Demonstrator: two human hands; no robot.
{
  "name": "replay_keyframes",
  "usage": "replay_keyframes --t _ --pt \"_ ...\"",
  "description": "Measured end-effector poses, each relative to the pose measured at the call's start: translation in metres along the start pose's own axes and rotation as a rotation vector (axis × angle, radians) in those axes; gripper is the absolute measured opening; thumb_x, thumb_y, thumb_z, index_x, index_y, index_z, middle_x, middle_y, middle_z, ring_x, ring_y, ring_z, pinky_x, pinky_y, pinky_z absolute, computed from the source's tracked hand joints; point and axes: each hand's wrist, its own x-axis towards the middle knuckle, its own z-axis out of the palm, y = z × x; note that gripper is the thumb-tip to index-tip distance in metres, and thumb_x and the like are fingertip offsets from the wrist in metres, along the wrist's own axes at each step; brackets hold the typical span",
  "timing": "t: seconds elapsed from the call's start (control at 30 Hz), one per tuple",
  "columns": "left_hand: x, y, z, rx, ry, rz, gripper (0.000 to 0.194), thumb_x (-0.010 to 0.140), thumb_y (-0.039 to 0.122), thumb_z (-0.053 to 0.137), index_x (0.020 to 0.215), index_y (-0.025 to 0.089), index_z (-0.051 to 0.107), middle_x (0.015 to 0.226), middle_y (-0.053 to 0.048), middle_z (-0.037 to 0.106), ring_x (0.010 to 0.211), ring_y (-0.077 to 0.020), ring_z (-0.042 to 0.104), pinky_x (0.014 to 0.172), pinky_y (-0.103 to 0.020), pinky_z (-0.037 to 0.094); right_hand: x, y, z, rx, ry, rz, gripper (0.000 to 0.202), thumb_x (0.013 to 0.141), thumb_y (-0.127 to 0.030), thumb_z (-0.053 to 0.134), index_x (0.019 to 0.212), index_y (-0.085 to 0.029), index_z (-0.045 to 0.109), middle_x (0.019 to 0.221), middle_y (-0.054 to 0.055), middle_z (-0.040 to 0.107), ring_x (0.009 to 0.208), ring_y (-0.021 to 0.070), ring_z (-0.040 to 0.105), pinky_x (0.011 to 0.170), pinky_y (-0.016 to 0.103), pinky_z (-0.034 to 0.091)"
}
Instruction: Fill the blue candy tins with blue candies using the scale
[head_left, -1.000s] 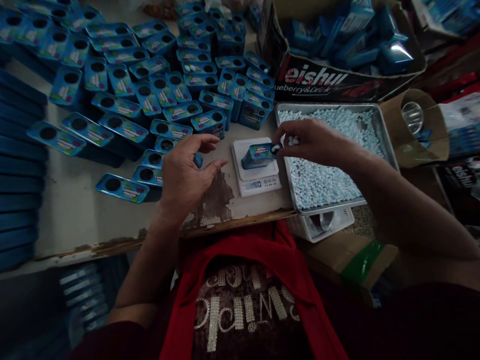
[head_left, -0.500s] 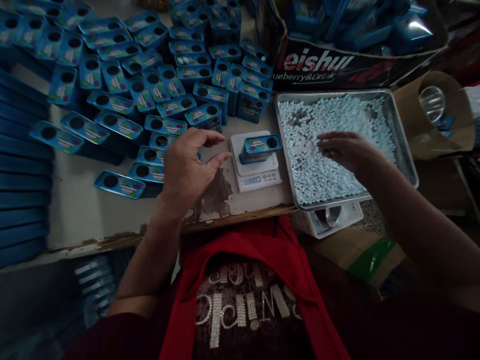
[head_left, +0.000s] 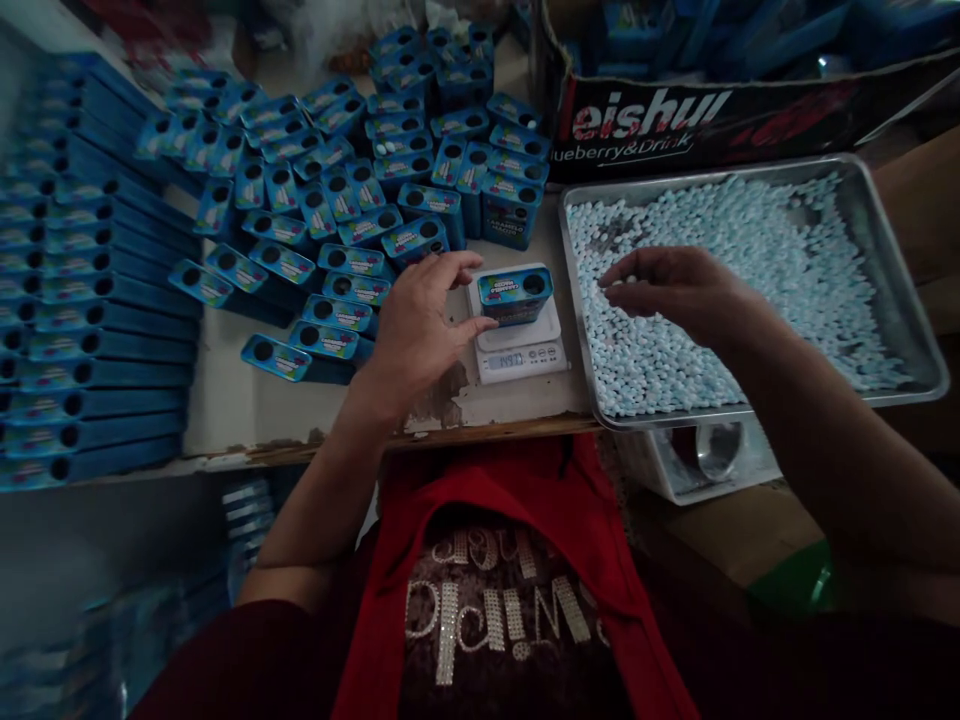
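A blue tin [head_left: 514,295] with a round opening in its lid stands on a small white digital scale [head_left: 523,362]. Just left of the tin is my left hand [head_left: 427,315], thumb and fingers apart, holding nothing. My right hand [head_left: 675,288] hovers over the left part of a metal tray [head_left: 934,350] spread with small pale blue and white candies [head_left: 750,270]. Its thumb and fingertips are pinched together, with a bit of pale candy showing between them. Many similar blue tins [head_left: 341,312] stand on the table left of the scale.
Stacked rows of blue tins [head_left: 112,375] line the table's left side. A black printed box [head_left: 720,125] holding blue packages stands behind the tray. Below the tray's front edge sits a white container [head_left: 694,480] with a clear cup in it. The table's worn front edge [head_left: 300,452] lies near me.
The view has shifted, showing more tins on the left. My left hand is closer to the tin on the scale. My right hand has moved left over the tray, nearer the scale.
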Motion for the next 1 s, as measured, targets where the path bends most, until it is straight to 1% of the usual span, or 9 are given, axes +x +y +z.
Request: replay_keyframes --t 0.2,0.27,0.37,0.43,0.6,0.73,0.83,0.9,1.0 --pt "0.004 -0.005 0.011 0.0 -0.053 -0.014 0.066 0.096 0.032 0.104 0.154 0.027 0.074 0.149 -0.011 0.08 0.136 -0.0363 0.078 0.12 -0.049 0.065 0.033 -0.063 0.021 -0.456 -0.119 -0.328 0.012 0.094 -0.032 0.097 0.097 -0.023 0.089 0.082 0.004 0.072 0.088 0.0265 0.069 0.08 0.039 0.047" --pt "0.003 -0.008 0.01 -0.008 -0.051 -0.016 0.065 0.096 0.032 0.103 0.154 0.027 0.074 0.151 -0.011 0.079 0.133 -0.0351 0.079 0.118 -0.047 0.066 0.045 -0.078 0.032 -0.566 -0.169 -0.363 0.007 0.094 -0.023 0.096 0.093 -0.024 0.089 0.086 0.004 0.075 0.094 0.0285 0.073 0.086 0.039 0.047" --pt "0.0 -0.013 0.003 -0.029 -0.036 -0.032 0.064 0.098 0.036 0.102 0.155 0.028 0.074 0.154 -0.01 0.077 0.128 -0.0334 0.08 0.109 -0.043 0.068 0.057 -0.088 0.044 -0.71 -0.217 -0.339 0.018 0.088 -0.007 0.095 0.091 -0.024 0.089 0.086 0.003 0.076 0.094 0.0279 0.073 0.088 0.039 0.045" --pt "-0.002 -0.017 0.0 -0.039 -0.031 -0.042 0.064 0.099 0.037 0.101 0.157 0.029 0.074 0.155 -0.01 0.077 0.127 -0.0335 0.081 0.104 -0.042 0.069 0.062 -0.088 0.046 -0.743 -0.212 -0.305 0.025 0.083 -0.005 0.099 0.097 -0.024 0.091 0.085 0.002 0.075 0.093 0.0279 0.073 0.087 0.038 0.045" --pt "-0.004 -0.025 -0.001 -0.056 -0.055 -0.05 0.067 0.099 0.035 0.101 0.16 0.03 0.073 0.157 -0.011 0.076 0.128 -0.0347 0.081 0.099 -0.041 0.069 0.059 -0.082 0.04 -0.566 -0.185 -0.279 0.029 0.081 -0.026 0.111 0.104 -0.028 0.092 0.087 0.003 0.077 0.093 0.0304 0.072 0.081 0.04 0.048" --pt "-0.005 -0.028 -0.003 -0.09 -0.05 -0.054 0.063 0.101 0.042 0.101 0.157 0.031 0.074 0.152 -0.012 0.077 0.127 -0.0347 0.08 0.102 -0.043 0.07 0.052 -0.072 0.023 -0.353 -0.109 -0.188 0.018 0.084 -0.026 0.104 0.096 -0.025 0.09 0.091 0.004 0.078 0.086 0.0249 0.066 0.08 0.042 0.046" --pt "-0.006 -0.031 -0.01 -0.085 -0.015 -0.052 0.062 0.1 0.049 0.103 0.153 0.03 0.076 0.15 -0.011 0.079 0.127 -0.0345 0.081 0.111 -0.047 0.07 0.044 -0.041 -0.007 -0.044 0.048 -0.06 0.014 0.089 -0.024 0.099 0.096 -0.023 0.087 0.089 0.004 0.075 0.082 0.0196 0.062 0.082 0.042 0.046" --pt "-0.006 -0.03 -0.015 -0.084 -0.01 -0.054 0.063 0.099 0.047 0.106 0.151 0.03 0.076 0.15 -0.012 0.079 0.128 -0.0345 0.081 0.115 -0.048 0.07 0.035 -0.01 -0.028 0.137 0.143 0.071 0.02 0.085 -0.022 0.102 0.092 -0.023 0.083 0.087 0.006 0.075 0.083 0.0198 0.065 0.083 0.043 0.05" --pt "-0.003 -0.025 -0.017 -0.086 -0.031 -0.059 0.067 0.095 0.04 0.109 0.151 0.03 0.075 0.149 -0.011 0.08 0.131 -0.0354 0.081 0.118 -0.05 0.07 0.02 0.027 -0.044 0.223 0.125 0.233 0.026 0.078 -0.024 0.109 0.088 -0.023 0.085 0.09 0.011 0.079 0.089 0.0248 0.073 0.083 0.045 0.055"
